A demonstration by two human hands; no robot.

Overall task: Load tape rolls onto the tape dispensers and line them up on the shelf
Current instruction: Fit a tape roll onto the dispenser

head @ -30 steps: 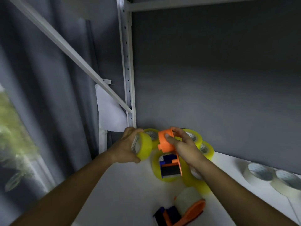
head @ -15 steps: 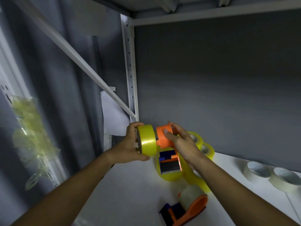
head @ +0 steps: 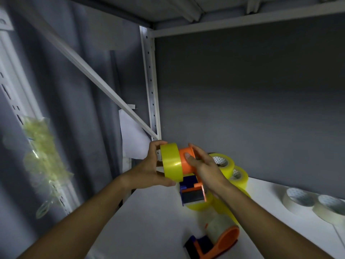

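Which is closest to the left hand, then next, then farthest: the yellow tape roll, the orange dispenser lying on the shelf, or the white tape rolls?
1. Yellow tape roll, gripped by left hand.
2. Loaded orange plastic dispenser, lying low on the shelf.
3. White tape rolls, far right.

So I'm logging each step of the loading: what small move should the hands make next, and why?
Probably push the yellow tape roll further onto the orange hub of the dispenser. The left hand grips the roll, which sits only at the hub's end, most of the hub still bare. The right hand holds the dispenser, steadying it.
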